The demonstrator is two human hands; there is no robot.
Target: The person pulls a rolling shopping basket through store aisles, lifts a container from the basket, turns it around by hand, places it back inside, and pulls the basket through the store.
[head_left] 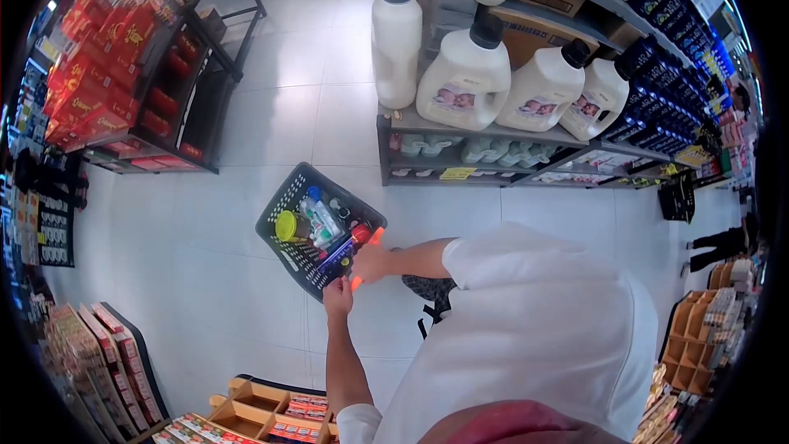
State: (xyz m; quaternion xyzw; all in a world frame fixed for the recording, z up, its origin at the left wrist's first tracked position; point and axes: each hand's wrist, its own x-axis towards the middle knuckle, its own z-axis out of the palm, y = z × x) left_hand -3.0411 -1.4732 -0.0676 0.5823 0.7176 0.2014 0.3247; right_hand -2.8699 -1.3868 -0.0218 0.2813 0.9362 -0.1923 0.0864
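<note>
A dark grey shopping basket [285, 256] with perforated sides hangs or stands over the floor, left of my body. My right hand [371, 263] is closed round its orange handle [376, 238]. At the basket's near corner, my left hand [338, 299] has its fingers pinched on the rim, close to the handle's lower end. Inside lie a tub with a yellow-green lid [286, 225], white and green packages [322, 224], a round red item [361, 233] and a dark purple box [335, 256]. Small items beneath are hard to make out.
Large white jugs [464, 82] stand on a grey shelf unit [485, 127] ahead. Red boxes [103, 74] fill a dark rack at upper left. Wooden display bins [255, 409] are below. A person in dark trousers [717, 248] and a black basket [677, 199] are far right.
</note>
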